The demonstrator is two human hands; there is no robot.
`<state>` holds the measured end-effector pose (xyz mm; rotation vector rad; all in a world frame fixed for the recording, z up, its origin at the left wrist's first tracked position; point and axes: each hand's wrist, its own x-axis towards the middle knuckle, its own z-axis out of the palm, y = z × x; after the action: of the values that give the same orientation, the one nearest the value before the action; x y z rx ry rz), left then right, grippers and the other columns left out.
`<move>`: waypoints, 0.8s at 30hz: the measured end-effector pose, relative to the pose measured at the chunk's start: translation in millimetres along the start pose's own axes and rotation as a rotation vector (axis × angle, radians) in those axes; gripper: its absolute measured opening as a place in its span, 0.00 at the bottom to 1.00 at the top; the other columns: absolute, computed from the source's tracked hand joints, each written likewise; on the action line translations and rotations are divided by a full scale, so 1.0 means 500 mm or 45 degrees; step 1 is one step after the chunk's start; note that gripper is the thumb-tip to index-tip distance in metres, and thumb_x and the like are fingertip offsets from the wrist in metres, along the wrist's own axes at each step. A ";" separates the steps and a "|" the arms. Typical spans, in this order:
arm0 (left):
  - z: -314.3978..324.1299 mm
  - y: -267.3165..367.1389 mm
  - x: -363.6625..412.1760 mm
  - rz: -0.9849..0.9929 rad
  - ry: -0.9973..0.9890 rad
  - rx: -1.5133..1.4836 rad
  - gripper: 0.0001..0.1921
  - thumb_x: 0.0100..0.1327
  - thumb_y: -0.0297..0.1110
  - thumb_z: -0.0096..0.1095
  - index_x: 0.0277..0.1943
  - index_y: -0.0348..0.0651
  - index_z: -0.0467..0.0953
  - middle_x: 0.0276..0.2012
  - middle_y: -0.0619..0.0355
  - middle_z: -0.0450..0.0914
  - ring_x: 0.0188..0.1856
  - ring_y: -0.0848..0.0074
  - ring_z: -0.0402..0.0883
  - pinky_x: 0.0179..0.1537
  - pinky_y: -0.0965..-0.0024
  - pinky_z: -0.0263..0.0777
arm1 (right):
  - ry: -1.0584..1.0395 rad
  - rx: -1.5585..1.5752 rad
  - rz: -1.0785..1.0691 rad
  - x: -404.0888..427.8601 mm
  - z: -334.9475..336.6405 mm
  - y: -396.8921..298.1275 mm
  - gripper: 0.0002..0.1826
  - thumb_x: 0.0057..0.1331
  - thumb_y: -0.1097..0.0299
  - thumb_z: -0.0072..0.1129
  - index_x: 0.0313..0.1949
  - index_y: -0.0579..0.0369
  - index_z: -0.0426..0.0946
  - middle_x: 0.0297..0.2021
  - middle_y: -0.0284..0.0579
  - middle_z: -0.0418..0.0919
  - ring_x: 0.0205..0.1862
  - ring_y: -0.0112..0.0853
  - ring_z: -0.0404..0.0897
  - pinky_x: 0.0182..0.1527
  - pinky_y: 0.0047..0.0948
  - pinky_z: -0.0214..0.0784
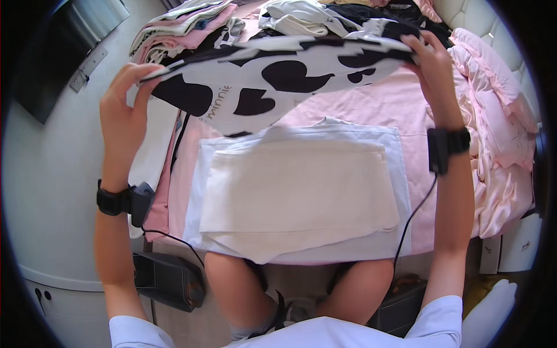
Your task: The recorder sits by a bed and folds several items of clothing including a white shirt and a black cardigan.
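Observation:
Between my two hands a white cloth garment with black patches and hearts (pixel 285 77) is stretched out above the bed. My left hand (pixel 128 93) pinches its left corner between thumb and fingers, and my right hand (pixel 431 65) grips the right end. The cloth sags at the left middle, its lower edge slanting up to the right. Below it, near the bed's front edge, a folded cream cloth (pixel 300 191) lies flat on a larger folded white cloth (pixel 400 174). The kind of garment held cannot be told.
Folded clothes (pixel 187 26) are stacked at the bed's back left, more clothes (pixel 300 19) at the back middle. Rumpled pink bedding (pixel 496 95) lies along the right side. Cables run from both wrist devices. A dark box (pixel 167 278) stands on the floor at left.

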<state>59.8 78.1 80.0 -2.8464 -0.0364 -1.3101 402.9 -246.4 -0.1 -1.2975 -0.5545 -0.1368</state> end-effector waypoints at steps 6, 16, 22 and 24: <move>-0.018 0.004 -0.263 0.074 -0.113 0.047 0.11 0.57 0.16 0.62 0.40 0.44 0.80 0.37 0.57 0.82 0.44 0.64 0.80 0.52 0.64 0.64 | 0.091 -0.342 0.299 -0.332 -0.037 -0.016 0.20 0.61 0.60 0.70 0.46 0.58 0.77 0.27 0.30 0.77 0.24 0.15 0.69 0.24 0.16 0.57; 0.023 0.025 -0.516 -0.249 -0.325 -0.321 0.09 0.52 0.21 0.69 0.35 0.44 0.79 0.36 0.61 0.81 0.43 0.67 0.79 0.50 0.64 0.60 | 0.173 0.016 0.673 -0.544 -0.081 0.010 0.09 0.65 0.72 0.67 0.35 0.57 0.72 0.27 0.33 0.75 0.25 0.18 0.74 0.26 0.22 0.72; 0.025 0.030 -0.532 -0.161 -0.304 -0.282 0.09 0.52 0.22 0.68 0.36 0.45 0.78 0.36 0.61 0.80 0.43 0.67 0.79 0.51 0.63 0.60 | 0.054 -0.238 0.664 -0.542 -0.113 0.014 0.11 0.65 0.70 0.68 0.36 0.58 0.73 0.27 0.38 0.78 0.23 0.23 0.77 0.24 0.24 0.73; 0.029 0.033 -0.534 -0.144 -0.290 -0.297 0.09 0.52 0.21 0.68 0.36 0.45 0.78 0.36 0.61 0.80 0.43 0.67 0.79 0.51 0.63 0.60 | 0.041 -0.315 0.672 -0.541 -0.121 0.016 0.11 0.64 0.68 0.69 0.37 0.57 0.74 0.26 0.36 0.78 0.21 0.22 0.76 0.22 0.21 0.70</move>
<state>-102.5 57.1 -132.4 -3.2239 -0.0491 -1.0633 191.9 -356.8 -141.6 -1.6390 -0.1556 0.2178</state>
